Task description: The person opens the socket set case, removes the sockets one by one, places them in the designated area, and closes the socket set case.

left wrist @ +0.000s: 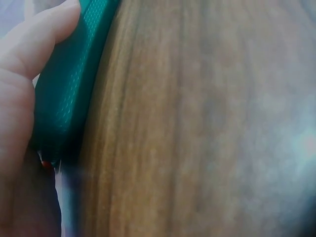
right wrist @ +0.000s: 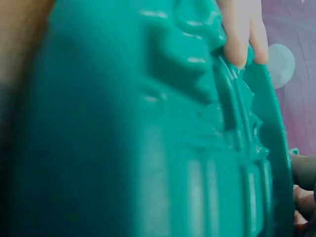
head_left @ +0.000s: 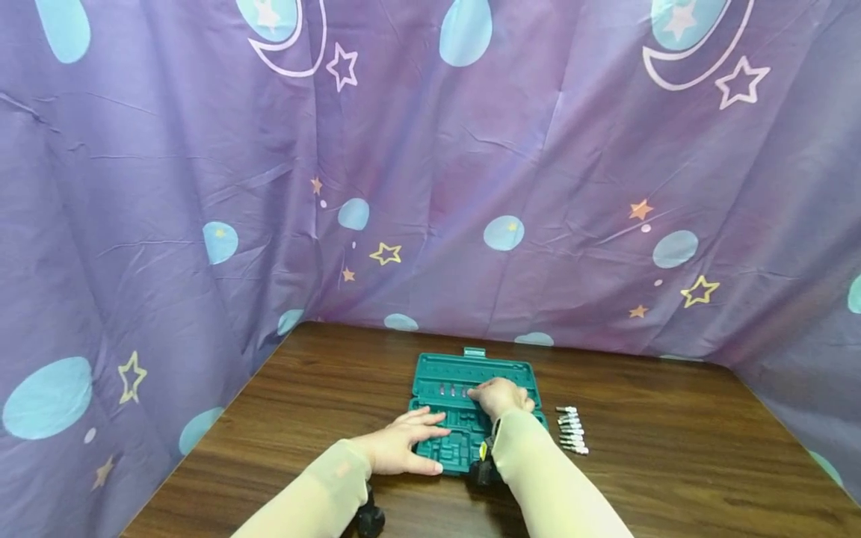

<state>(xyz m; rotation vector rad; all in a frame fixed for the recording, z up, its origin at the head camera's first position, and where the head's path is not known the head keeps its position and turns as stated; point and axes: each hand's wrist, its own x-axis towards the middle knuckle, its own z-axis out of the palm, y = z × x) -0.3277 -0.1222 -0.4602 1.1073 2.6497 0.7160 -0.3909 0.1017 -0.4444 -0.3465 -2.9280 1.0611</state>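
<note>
Left hand [head_left: 397,448] flat, fingers straight, pressing the green tool case [head_left: 464,441] at its left edge | right hand [head_left: 501,396] fingertips curled into the bit row, grip unclear | three bits seated, silver bits [head_left: 572,430] lined up on the surface [head_left: 673,463] | wrist views blurred

That tool case [head_left: 471,388] is showing up a solid teal green all over, tray and lid alike, and it's sitting on a dark brown table [head_left: 673,448] with wood grain streaking through it. The little bits [head_left: 572,431] beside it are looking shiny silver. The curtain [head_left: 430,187] behind is glowing purple, with light blue dots, white outlined moons and stars, plus yellow and orange stars, and both sleeves [head_left: 545,478] are looking pale cream.
</note>
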